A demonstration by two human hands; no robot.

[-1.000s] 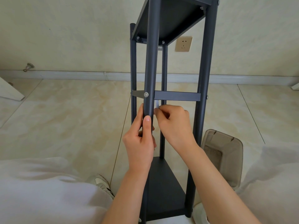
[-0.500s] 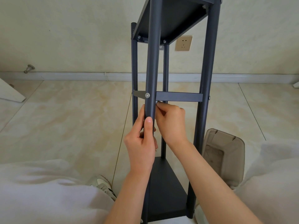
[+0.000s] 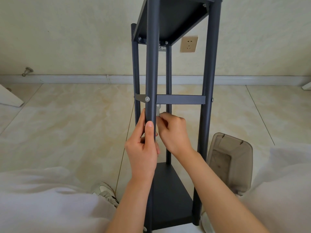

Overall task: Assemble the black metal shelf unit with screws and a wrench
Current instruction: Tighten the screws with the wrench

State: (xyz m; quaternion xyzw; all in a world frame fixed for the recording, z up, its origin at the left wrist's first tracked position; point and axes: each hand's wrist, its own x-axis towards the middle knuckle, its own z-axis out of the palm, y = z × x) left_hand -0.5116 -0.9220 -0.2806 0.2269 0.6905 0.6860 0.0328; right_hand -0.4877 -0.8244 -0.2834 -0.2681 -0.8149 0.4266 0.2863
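Left hand [image 3: 143, 148] grips one of four posts [image 3: 152, 64] — right hand [image 3: 173, 132] pinches, seemingly, one wrench [image 3: 158, 110].

A cream plastered wall [image 3: 67, 39] meets glossy beige marble-look floor tiles [image 3: 67, 125] along a pale grey skirting board [image 3: 67, 79]. A gold-toned square wall socket [image 3: 189, 44] sits low on the wall. At the left, a small metal door stop [image 3: 27, 71] sticks out just above the skirting. A smoky translucent plastic bin [image 3: 230, 158] stands on the tiles at the right, and a white-and-beige sneaker [image 3: 106, 192] rests on them lower left.
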